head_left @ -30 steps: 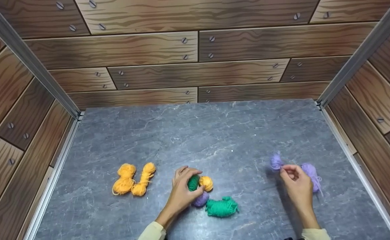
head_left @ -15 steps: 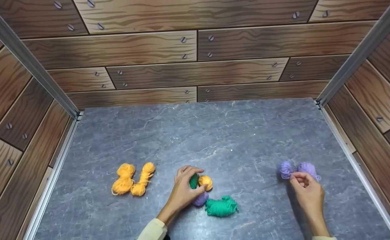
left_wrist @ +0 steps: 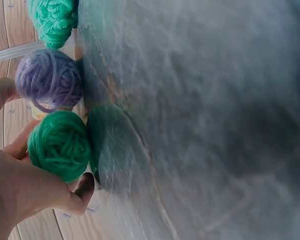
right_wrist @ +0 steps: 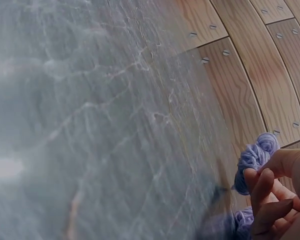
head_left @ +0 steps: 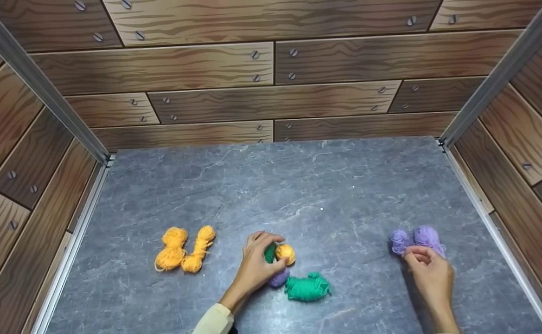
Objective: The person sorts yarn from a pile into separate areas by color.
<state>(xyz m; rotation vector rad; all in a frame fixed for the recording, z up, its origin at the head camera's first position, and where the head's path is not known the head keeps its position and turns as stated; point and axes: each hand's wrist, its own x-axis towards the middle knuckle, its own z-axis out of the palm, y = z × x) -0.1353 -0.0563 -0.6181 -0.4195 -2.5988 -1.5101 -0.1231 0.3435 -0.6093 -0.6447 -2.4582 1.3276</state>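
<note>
Fuzzy green yarn ball (left_wrist: 59, 144) gripped in left hand (head_left: 254, 266); right hand (head_left: 430, 273) pinches soft purple yarn bundle (head_left: 400, 241).

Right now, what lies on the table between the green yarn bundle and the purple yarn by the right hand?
Nothing: the head view shows bare grey table between green bundle and purple yarn.

— A small green yarn ball (head_left: 270, 253) is seen gripped in the curled left hand (head_left: 254, 266), down on the grey surface (head_left: 298, 185); it is tightly wound and round.

— And on the right?

— Two lilac yarn bundles (head_left: 414, 239) are found side by side, touching, loosely wound and fluffy. They are pinched at their near edge by the fingertips of the right hand (head_left: 430, 273).

— Their pose?

— Both are resting on the surface, near its right edge.
</note>
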